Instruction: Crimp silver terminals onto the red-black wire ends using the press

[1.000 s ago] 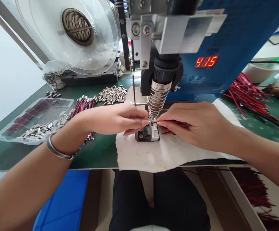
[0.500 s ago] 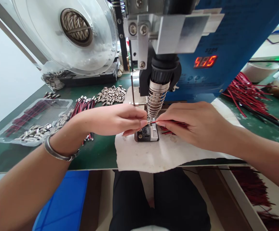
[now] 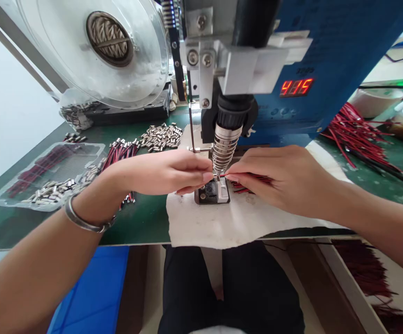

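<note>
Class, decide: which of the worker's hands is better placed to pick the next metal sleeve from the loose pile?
Probably left: the left hand sits nearer the metal sleeves behind it, while the right hand, beyond the fixture, grips red wires.

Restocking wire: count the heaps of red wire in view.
5: tray heap, far left; wrist bundle behind the left hand; held bundle under the right hand; bench heap, far right; bin heap, lower right. The machine may hide more.

Red display (image 3: 296, 86) on blue machine (image 3: 343, 46) reads 415.
</note>
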{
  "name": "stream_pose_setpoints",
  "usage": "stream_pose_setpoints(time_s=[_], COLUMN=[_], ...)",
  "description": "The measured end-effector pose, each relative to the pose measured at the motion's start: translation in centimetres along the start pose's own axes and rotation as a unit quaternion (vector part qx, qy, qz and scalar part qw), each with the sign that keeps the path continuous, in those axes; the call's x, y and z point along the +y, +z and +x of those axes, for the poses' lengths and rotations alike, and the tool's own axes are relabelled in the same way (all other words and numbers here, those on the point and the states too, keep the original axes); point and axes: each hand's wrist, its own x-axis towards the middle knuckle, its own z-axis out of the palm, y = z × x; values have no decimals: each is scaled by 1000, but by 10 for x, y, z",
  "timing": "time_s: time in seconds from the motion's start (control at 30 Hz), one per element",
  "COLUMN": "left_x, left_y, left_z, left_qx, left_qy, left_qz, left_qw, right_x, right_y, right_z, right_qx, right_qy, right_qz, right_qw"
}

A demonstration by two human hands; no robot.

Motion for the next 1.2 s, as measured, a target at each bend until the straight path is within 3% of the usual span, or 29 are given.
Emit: stream_pose_setpoints(time_s=[1.2], left_x=[0], left_y=[0], left_z=[-1], left_qx=[2], left_qy=[5], left_qz=[14], left_qw=[1000], right_x=[0], right_y=[3], right_z=[-1], right_qx=[15], right_qy=[-6], right_qz=[-12], right_qw=[1000])
